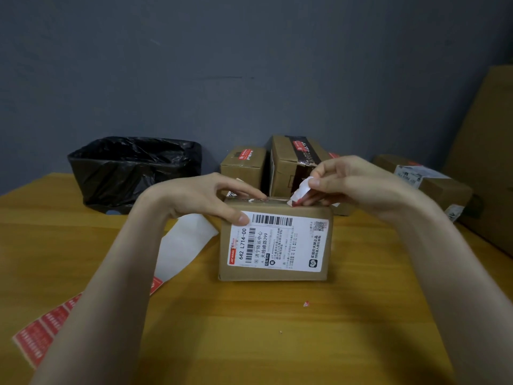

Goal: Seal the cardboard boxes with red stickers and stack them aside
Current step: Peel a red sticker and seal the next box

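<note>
Your left hand point(219, 197) grips the labelled cardboard box point(274, 243); your right hand point(344, 182) pinches a red sticker point(301, 191) at its top.

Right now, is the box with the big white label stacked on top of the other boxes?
No, the labelled box stands on the wooden table, in front of the other boxes.

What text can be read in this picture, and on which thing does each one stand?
"642 L714-00": shipping label on the front cardboard box.
"济宁转运中心": same label.
Label's small print, red sticker sheet, rear boxes' stickers: too blurred to read.
</note>
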Tool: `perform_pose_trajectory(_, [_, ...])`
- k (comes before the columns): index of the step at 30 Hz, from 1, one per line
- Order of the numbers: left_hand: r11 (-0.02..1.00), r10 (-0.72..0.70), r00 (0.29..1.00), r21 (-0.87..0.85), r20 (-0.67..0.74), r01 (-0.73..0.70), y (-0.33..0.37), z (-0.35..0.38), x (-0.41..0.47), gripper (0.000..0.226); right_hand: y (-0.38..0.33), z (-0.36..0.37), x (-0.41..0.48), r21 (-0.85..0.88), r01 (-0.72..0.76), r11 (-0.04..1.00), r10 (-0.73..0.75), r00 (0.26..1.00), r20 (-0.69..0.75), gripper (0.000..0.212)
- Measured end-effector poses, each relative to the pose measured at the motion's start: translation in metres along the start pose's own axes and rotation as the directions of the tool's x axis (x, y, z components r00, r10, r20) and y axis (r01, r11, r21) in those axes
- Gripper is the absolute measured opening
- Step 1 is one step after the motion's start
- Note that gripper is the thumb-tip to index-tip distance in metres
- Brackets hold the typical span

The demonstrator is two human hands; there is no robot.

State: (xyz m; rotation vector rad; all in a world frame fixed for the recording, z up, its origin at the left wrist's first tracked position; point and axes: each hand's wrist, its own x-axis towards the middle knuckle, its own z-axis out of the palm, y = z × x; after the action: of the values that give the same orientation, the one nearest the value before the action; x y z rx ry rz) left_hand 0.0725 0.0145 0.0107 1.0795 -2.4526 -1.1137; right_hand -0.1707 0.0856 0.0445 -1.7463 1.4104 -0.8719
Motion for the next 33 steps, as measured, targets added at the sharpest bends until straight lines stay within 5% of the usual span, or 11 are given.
perform_pose_trajectory(7, [0.999,0.029,0.999,0.027,0.035,-0.03,0.005,0.0,-0.005,0.056,0.002,-0.007,-0.002,0.152,-0.06,0.987,0.036,0.987,0.157,0.014])
perform_pose_trajectory(15, [0.996,-0.033,0.995,0.086,0.092,0.025,0.013,-0.005,-0.015,0.061,0.007,-0.03,-0.01,0.284,-0.013,0.959,-0.003,0.999,0.054,0.013])
perform_pose_trajectory(18, [0.982,-0.007,0.997,0.186,-0.078,0.021,0.03,-0.004,-0.015,0.057,0.0,-0.025,-0.012,0.185,0.108,0.977,-0.107,0.994,-0.016,0.016])
perform_pose_trajectory(21, [0.983,0.182,0.935,0.064,-0.306,-0.171,0.056,0.006,-0.01,0.044,-0.01,-0.007,-0.013,0.155,0.202,0.967,-0.203,0.979,-0.009,0.013])
perform_pose_trajectory(26, [0.958,0.262,0.862,0.011,-0.433,-0.285,0.073,0.018,-0.008,0.007,-0.011,0.007,-0.007,0.277,0.228,0.933,-0.235,0.972,-0.01,0.012])
perform_pose_trajectory(30, [0.966,0.248,0.857,0.046,-0.452,-0.255,0.062,0.011,-0.01,0.013,-0.008,0.0,-0.009,0.413,0.151,0.898,-0.219,0.968,0.124,0.009])
perform_pose_trajectory(33, [0.985,0.149,0.838,0.004,-0.524,-0.173,0.049,-0.002,-0.016,0.028,-0.008,-0.009,-0.012,0.375,0.127,0.918,-0.173,0.981,0.09,0.013])
